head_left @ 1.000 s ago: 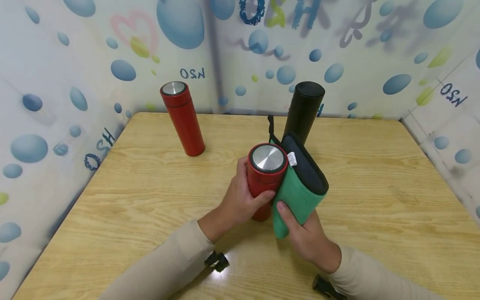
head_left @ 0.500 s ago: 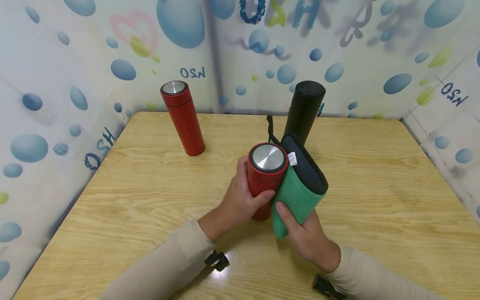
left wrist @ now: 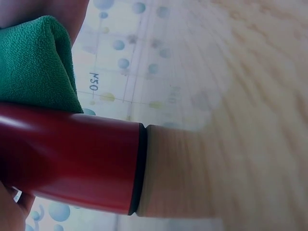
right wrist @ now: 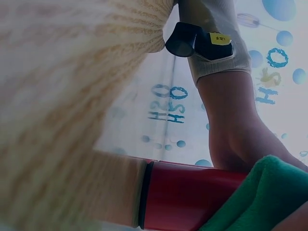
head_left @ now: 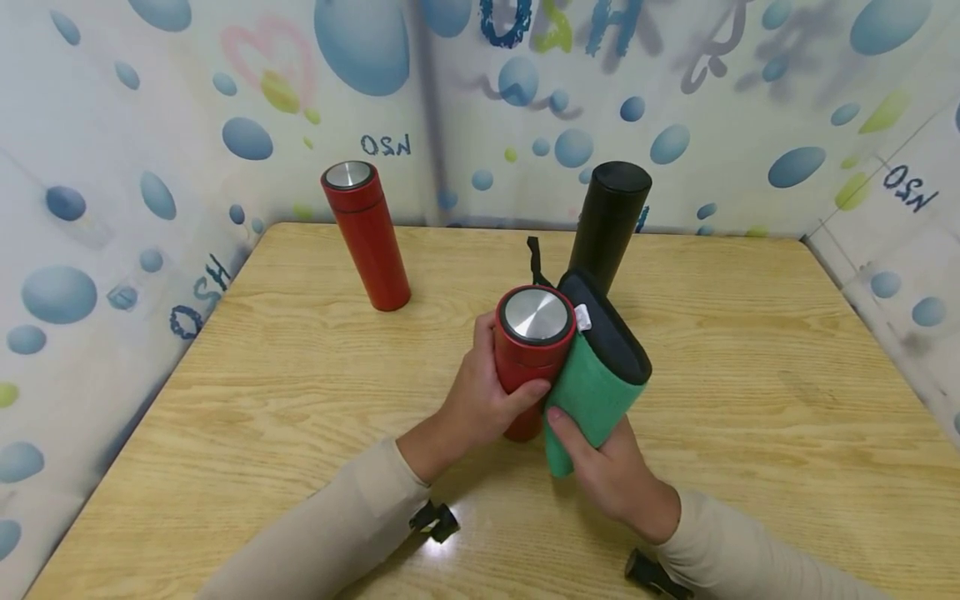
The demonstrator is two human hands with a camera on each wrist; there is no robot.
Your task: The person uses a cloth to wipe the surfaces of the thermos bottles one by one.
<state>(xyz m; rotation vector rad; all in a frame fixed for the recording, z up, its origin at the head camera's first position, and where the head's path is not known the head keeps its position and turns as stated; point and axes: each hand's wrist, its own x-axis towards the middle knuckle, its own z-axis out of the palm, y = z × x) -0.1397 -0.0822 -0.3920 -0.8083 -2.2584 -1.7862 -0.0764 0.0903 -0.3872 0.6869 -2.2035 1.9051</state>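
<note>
A red thermos flask (head_left: 528, 360) with a silver-topped lid stands upright near the middle of the table. My left hand (head_left: 474, 398) grips it around the body, thumb across the near side. In the left wrist view the dark base ring of the flask (left wrist: 96, 159) meets the tabletop. My right hand (head_left: 613, 473) holds a green terry cleaning cloth (head_left: 596, 398) with a dark upper face, a white tag and a black loop. The cloth is pressed against the flask's right side. In the right wrist view its folded edge (right wrist: 260, 202) overlaps the flask.
A second red thermos flask (head_left: 369, 242) stands at the back left of the wooden table (head_left: 262, 400). Behind the green cloth rises a black flask (head_left: 611, 217), its lower part hidden. A wall (head_left: 465, 125) with printed blue dots borders the table's far edge.
The green cloth and my right hand have shifted slightly left and down against the flask. My left hand and the flask have stayed in place.
</note>
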